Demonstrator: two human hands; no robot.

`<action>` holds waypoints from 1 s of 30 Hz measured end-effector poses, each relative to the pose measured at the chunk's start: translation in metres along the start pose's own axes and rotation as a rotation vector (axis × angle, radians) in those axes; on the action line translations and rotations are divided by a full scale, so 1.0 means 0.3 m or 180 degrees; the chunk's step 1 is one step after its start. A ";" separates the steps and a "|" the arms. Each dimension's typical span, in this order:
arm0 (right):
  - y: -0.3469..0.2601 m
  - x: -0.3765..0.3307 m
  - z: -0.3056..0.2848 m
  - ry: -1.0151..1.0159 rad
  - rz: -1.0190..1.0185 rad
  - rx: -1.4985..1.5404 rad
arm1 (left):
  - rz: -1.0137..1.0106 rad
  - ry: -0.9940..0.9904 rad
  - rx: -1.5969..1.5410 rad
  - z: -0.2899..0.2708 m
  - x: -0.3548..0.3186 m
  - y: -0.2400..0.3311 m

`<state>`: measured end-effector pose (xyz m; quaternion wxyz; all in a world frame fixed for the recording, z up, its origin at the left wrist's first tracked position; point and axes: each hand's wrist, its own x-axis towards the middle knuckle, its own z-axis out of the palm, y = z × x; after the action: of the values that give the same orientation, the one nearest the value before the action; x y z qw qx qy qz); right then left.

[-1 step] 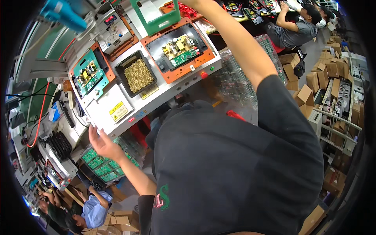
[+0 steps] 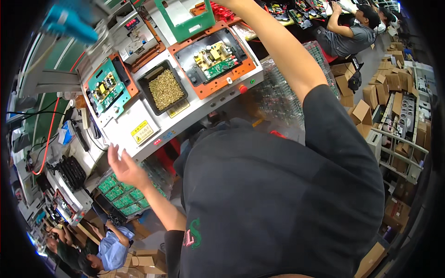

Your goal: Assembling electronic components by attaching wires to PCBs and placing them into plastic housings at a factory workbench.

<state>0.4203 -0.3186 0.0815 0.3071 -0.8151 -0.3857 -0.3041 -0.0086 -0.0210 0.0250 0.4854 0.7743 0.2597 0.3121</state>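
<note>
My left hand (image 2: 128, 170) is open and empty, fingers apart, beside the front left corner of the white workbench (image 2: 121, 126). My right arm reaches to the far side, where my right hand (image 2: 228, 2) is cut off by the top edge, next to a green frame (image 2: 192, 27) that stands tilted; its fingers are hidden. Below that frame, a circuit board (image 2: 216, 60) lies in a black tray on an orange fixture (image 2: 211, 90). A second board (image 2: 105, 88) sits in a teal fixture (image 2: 121, 98) on the left. Between them stands a black bin (image 2: 160, 110) of small brass-coloured screws (image 2: 166, 89).
A blue power tool (image 2: 69, 24) hangs blurred at the upper left. Behind the bin is a device with a red display (image 2: 132, 23). A red button (image 2: 243, 89) sits on the bench front. Stacked green boards (image 2: 123, 192) stand below my left hand. Co-workers (image 2: 345, 34) are farther off.
The blue tool has swung slightly left and down. My left hand has shifted a little to the right. Otherwise the view has only moved very slightly.
</note>
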 end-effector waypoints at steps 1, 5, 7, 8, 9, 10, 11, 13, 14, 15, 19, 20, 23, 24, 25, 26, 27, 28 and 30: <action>0.017 -0.009 0.038 0.0105 -0.0102 -0.0048 | 0.0069 -0.0111 -0.0053 0.028 -0.006 0.027; -0.006 -0.197 0.034 -0.1077 0.0312 0.0467 | -0.0277 -0.0440 -0.0360 0.078 -0.056 0.026; -0.040 -0.300 0.014 -0.2089 -0.0398 -0.0127 | -0.0558 -0.0565 -0.0652 0.122 -0.091 0.044; -0.043 -0.339 0.024 -0.2125 -0.0393 0.0026 | -0.0546 -0.0666 -0.0712 0.144 -0.100 0.049; -0.045 -0.360 0.055 -0.2149 -0.0395 0.0177 | -0.0619 -0.0825 -0.0783 0.163 -0.106 0.059; -0.039 -0.367 0.079 -0.2307 -0.0362 0.0104 | -0.0672 -0.0980 -0.0859 0.186 -0.109 0.076; -0.031 -0.356 0.097 -0.2450 -0.0345 0.0051 | -0.0714 -0.1113 -0.0917 0.211 -0.107 0.096; -0.056 -0.300 0.078 -0.2863 -0.0610 -0.0271 | -0.0851 -0.1318 -0.0931 0.266 -0.106 0.140; -0.055 -0.303 0.064 -0.2227 -0.1168 -0.0332 | -0.1002 -0.1427 -0.0887 0.297 -0.103 0.182; -0.084 -0.276 0.004 -0.1624 -0.1130 -0.0233 | -0.1171 -0.1518 -0.0867 0.334 -0.105 0.210; -0.220 -0.247 -0.221 -0.0616 -0.0563 -0.0113 | -0.1244 -0.2104 -0.1980 0.481 -0.175 0.298; -0.260 -0.271 -0.242 -0.0518 -0.0436 0.0133 | -0.1464 -0.2169 -0.2610 0.514 -0.197 0.292; -0.273 -0.343 -0.259 -0.0747 -0.0184 0.1274 | -0.1891 -0.1435 -0.2378 0.547 -0.252 0.338; -0.220 -0.323 -0.293 -0.1134 -0.0062 0.1767 | -0.1819 -0.1533 -0.2560 0.557 -0.254 0.342; -0.122 -0.311 -0.289 -0.1378 0.0579 0.2034 | -0.1707 -0.1440 -0.2587 0.569 -0.271 0.353; 0.010 -0.309 -0.251 -0.0965 0.1249 0.2547 | -0.1585 -0.1347 -0.2604 0.580 -0.292 0.365; 0.139 -0.258 -0.230 -0.0553 0.0988 0.1760 | -0.1479 -0.1281 -0.2630 0.594 -0.312 0.375; 0.288 -0.253 -0.167 -0.0375 0.0621 0.0759 | -0.1455 -0.1197 -0.2695 0.612 -0.328 0.385; 0.482 -0.255 0.016 -0.0656 0.0292 0.0719 | -0.1526 -0.1108 -0.2655 0.647 -0.340 0.405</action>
<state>0.4999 -0.4231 -0.0161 0.3691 -0.8190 -0.4094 -0.1592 0.0777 -0.2551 0.0476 0.8471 0.4739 0.1987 0.1355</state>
